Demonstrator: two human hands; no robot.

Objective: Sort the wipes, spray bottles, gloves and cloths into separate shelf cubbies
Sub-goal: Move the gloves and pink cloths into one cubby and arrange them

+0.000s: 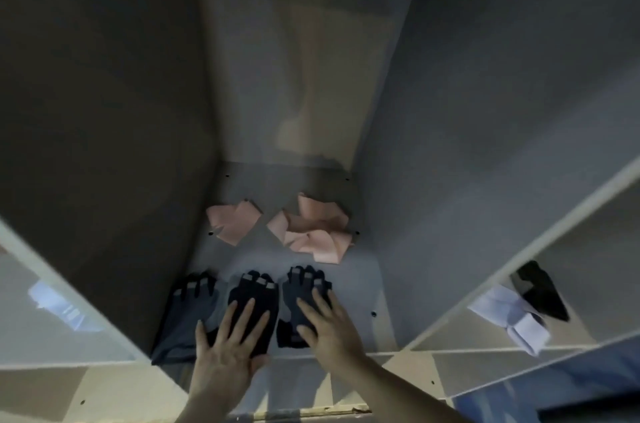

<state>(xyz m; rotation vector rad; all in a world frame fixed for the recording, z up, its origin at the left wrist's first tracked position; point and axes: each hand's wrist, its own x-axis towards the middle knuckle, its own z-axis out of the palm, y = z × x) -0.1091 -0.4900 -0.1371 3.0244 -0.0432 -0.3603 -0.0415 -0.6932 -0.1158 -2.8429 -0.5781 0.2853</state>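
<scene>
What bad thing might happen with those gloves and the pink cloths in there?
1. The pink cloths lie at the back of the same cubby as the dark gloves, so the two kinds may end up mixed rather than kept apart.
2. The left hand and right hand press flat on gloves near the front edge; dragging back might pull one out.
3. The cubby is dim, so the leftmost glove might get overlooked.
</scene>
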